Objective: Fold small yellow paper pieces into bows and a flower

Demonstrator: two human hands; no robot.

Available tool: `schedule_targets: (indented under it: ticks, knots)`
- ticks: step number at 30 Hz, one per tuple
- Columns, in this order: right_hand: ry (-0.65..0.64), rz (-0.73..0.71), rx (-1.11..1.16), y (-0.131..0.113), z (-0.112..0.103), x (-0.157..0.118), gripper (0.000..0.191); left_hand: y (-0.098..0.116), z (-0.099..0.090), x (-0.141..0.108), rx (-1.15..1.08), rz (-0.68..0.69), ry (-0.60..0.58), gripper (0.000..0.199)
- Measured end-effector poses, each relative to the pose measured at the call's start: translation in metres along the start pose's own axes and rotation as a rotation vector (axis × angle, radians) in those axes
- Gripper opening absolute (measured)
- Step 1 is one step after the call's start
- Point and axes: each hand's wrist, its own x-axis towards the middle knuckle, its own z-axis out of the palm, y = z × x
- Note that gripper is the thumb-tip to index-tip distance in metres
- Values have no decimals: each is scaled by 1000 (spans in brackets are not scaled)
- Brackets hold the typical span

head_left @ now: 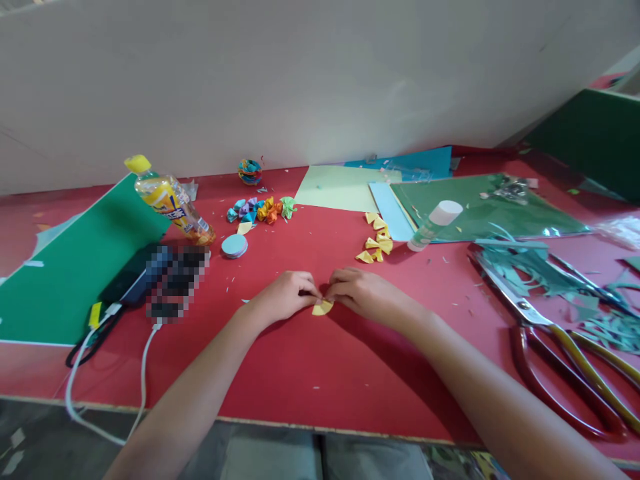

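Observation:
Both hands meet near the middle of the red table. My left hand (293,293) pinches the left side of a small yellow paper piece (323,308), which looks like a folded fan or wedge. My right hand (363,291) has its fingertips closed on the same piece from the right. The top of the piece is hidden by the fingertips. Several folded yellow paper pieces (379,241) lie beyond my right hand. A stack of light blue paper circles (234,246) and a row of crumpled coloured paper pieces (270,211) lie beyond my left hand.
A tilted drink bottle (173,203), phone (180,283) and white cable (145,373) are at left. A glue stick (434,227) stands by green sheets (480,207). Large scissors (525,313) and green paper scraps (530,267) lie at right. A multicoloured paper ball (250,172) sits near the wall.

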Motion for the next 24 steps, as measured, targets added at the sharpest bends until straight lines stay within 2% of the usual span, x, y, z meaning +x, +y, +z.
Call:
schedule_targets:
  ticks: [11,20,24]
  knots:
    - [8,62,-94,-3,-3,-5,23,2,-1,-1,23,-28,-23,17]
    - [59,184,32,3,0,-8,15,2,-2,-3,52,-30,-51,18]
    - [86,126,103,9,6,-8,17,3,-4,-4,55,-52,-93,16]
